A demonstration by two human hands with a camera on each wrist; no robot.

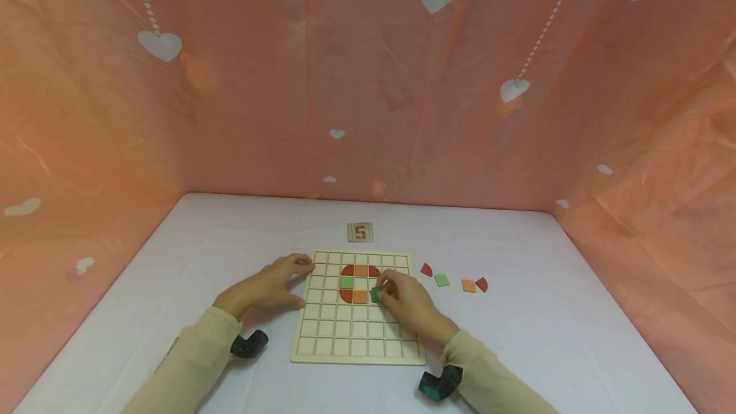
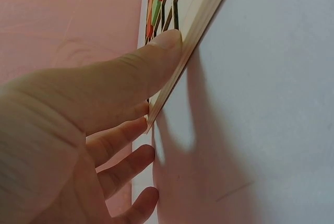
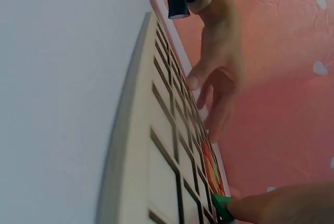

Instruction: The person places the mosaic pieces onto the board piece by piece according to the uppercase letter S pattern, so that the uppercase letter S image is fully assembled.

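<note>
A wooden grid board (image 1: 360, 345) lies on the white table. On its upper middle squares sit red quarter-round tiles (image 1: 347, 297), orange square tiles (image 1: 360, 297) and a light green square tile (image 1: 346, 282). My right hand (image 1: 411, 304) pinches a dark green tile (image 1: 374, 295) at the square right of the lower orange one; its exact shape is partly hidden by the fingers. At the board's left edge, my left hand (image 1: 270, 286) rests with fingers spread. In the left wrist view, the left thumb (image 2: 166, 51) presses on the board's rim.
Right of the board lie two loose red quarter-round tiles (image 1: 427, 269), a light green square (image 1: 441, 280) and an orange square (image 1: 468, 285). A small card (image 1: 360, 232) with a brown figure on a grid lies behind the board. Orange cloth (image 1: 368, 94) hangs around the table.
</note>
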